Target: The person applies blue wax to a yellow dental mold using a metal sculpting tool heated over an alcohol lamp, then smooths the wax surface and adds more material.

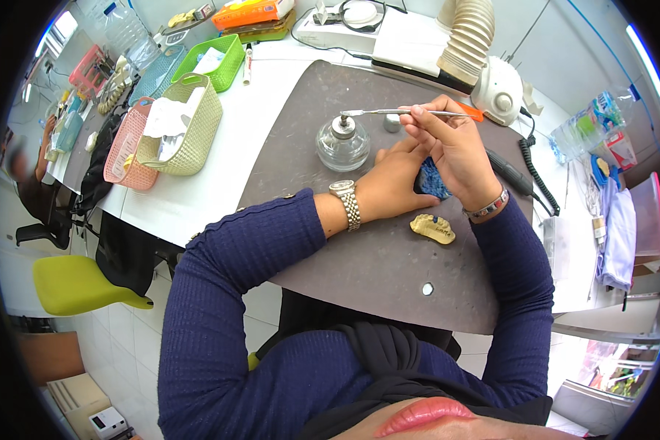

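Note:
My right hand [451, 147] pinches a slim metal wax spatula [392, 112], held roughly level. Its blade tip reaches left to the wick top of a glass spirit lamp [343, 147]; I cannot make out a flame. Beneath it, my left hand [400, 180] rests on the dark bench mat with its fingers curled round a mottled blue lump [433, 180], partly hidden by both hands. A yellowish plaster dental model [433, 229] with a small dark blue spot lies just nearer me. Behind the left hand stands a small metal cap [391, 122].
A dark handpiece [510, 173] with a coiled cord [535, 165] lies right of my hands. At the back are a ribbed suction hose [467, 44] and a white rounded device [500, 99]. Baskets [191, 132] line the left. A plastic bottle [594, 121] is at far right.

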A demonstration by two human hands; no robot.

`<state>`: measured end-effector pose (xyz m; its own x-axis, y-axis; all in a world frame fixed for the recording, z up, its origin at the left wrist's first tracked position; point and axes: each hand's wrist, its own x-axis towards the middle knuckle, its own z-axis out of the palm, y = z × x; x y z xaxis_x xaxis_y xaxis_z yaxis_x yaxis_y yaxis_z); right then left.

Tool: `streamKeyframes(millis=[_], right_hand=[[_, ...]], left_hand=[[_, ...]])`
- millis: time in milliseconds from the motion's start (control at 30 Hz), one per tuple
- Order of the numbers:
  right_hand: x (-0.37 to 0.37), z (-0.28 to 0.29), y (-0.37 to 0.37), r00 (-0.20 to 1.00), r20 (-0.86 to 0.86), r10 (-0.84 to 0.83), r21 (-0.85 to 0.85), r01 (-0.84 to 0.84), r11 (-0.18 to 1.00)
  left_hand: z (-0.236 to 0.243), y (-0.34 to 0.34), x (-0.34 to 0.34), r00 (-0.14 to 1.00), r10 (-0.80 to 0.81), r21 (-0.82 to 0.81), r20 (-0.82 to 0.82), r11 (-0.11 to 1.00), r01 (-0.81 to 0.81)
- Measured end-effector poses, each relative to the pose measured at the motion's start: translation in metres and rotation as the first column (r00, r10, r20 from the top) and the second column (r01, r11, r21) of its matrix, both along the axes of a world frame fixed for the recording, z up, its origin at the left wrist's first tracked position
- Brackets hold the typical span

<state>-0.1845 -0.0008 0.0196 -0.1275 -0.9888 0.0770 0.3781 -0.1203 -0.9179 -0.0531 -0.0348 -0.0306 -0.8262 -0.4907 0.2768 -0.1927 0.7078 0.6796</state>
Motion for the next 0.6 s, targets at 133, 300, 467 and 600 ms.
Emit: streamKeyframes(millis=[133, 300, 467, 600], right_hand=[[0.0001, 0.0012, 0.0010, 1.000, 0.005, 0.004, 0.004, -0.004, 1.000], [-0.0009, 0.0019, 0.0016, 1.000, 0.010, 0.017, 0.018, -0.017, 1.000], [-0.0002, 0.0025, 0.0016, 1.000, 0.010, 0.024, 0.023, -0.024, 0.999], [-0.0005, 0.0041, 0.0023, 1.000, 0.006, 0.017, 0.023, -0.017, 1.000]], left_hand=[[0.0004, -0.0002, -0.0006, 1.000, 0.000, -0.001, 0.005, 1.000, 0.000], [-0.0001, -0.0008, -0.0025, 1.000, 0.011, 0.003, -0.010, 1.000, -0.011], [-0.0043, -0.0009, -0.0019, 1.000, 0.007, -0.042, -0.005, 0.999, -0.007], [0.0002, 0.0008, -0.0011, 1.000, 0.007, -0.013, 0.005, 1.000, -0.007]])
